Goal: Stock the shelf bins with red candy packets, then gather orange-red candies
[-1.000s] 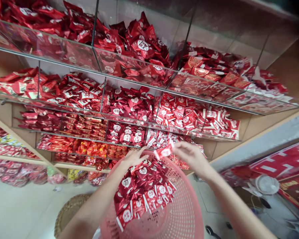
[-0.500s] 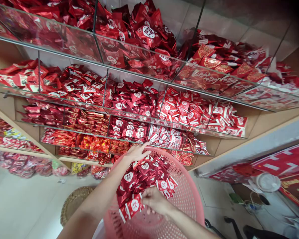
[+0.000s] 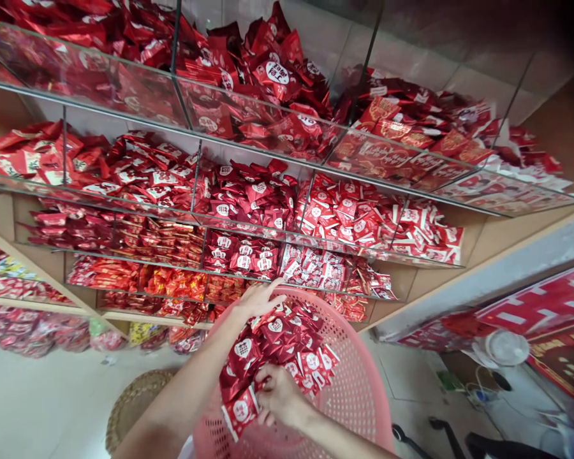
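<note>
A pink perforated plastic basket is in front of me, with a heap of small dark-red foil packets inside. My left hand grips the basket's far-left rim, thumb toward the inside. Low in the basket, my right hand is closed, its fingers curled at the edge of a red-and-white sachet. Part of that sachet's edge is hidden by the fingers. Other red-and-white sachets lie to the right of the dark-red heap.
Glass-fronted shelves full of red packets rise beyond the basket. Bagged packets line the floor under them. A round woven basket stands at left. To the right are a clear round container and cables.
My right hand has moved slightly left and toward me, and the red-and-white sachet has shifted with it. My left hand stays at the rim. The view has shifted slightly.
</note>
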### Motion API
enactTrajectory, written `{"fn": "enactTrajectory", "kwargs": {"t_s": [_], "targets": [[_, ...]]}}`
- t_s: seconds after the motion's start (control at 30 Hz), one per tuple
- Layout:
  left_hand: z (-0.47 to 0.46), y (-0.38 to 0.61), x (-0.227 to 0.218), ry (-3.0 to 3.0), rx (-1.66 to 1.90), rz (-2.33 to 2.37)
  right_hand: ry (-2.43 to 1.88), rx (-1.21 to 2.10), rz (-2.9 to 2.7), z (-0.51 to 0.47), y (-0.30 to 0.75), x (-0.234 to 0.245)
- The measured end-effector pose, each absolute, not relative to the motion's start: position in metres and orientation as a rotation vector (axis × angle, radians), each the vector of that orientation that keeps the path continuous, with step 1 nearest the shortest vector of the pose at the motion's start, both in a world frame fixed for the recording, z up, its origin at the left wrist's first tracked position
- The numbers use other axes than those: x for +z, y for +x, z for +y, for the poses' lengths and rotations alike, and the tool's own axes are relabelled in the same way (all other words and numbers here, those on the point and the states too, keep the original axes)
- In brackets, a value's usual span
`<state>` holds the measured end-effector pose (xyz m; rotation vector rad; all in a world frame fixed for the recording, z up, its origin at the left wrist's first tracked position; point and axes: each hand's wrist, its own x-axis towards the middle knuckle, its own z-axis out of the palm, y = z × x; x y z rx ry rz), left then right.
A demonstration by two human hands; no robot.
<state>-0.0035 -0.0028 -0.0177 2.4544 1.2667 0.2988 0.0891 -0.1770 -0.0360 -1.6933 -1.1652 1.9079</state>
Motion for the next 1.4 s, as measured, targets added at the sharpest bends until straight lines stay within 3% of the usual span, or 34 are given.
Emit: {"fn": "enactTrajectory", "kwargs": {"t_s": [0.13,0.27,0.43,0.57,0.83,1.1,1.4], "targets": [[-0.001,-0.004,-0.019,2.474,0.344,1.236,-1.669,1.585,-1.431,-0.164,0.103,-0.001],[-0.001,-0.005,-0.019,2.472,0.351,1.225,-1.466,1.096,-1.641,-0.130,0.140,0.070],[-0.001,-0.005,-0.017,2.466,0.321,1.251,-1.538,0.309,-1.605,-0.080,0.208,0.155],[-0.001,-0.005,-0.017,2.447,0.331,1.247,-1.710,-0.062,-1.442,-0.043,0.250,0.181],[-0.002,-0.005,-0.015,2.444,0.308,1.260,-1.753,0.324,-1.268,-0.011,0.268,0.177],[-0.002,-0.003,-0.017,2.439,0.313,1.269,-1.399,0.527,-1.068,-0.072,0.256,0.180],[0.001,-0.001,-0.022,2.449,0.286,1.273,-1.430,1.563,-0.717,-0.175,0.167,0.049]]}}
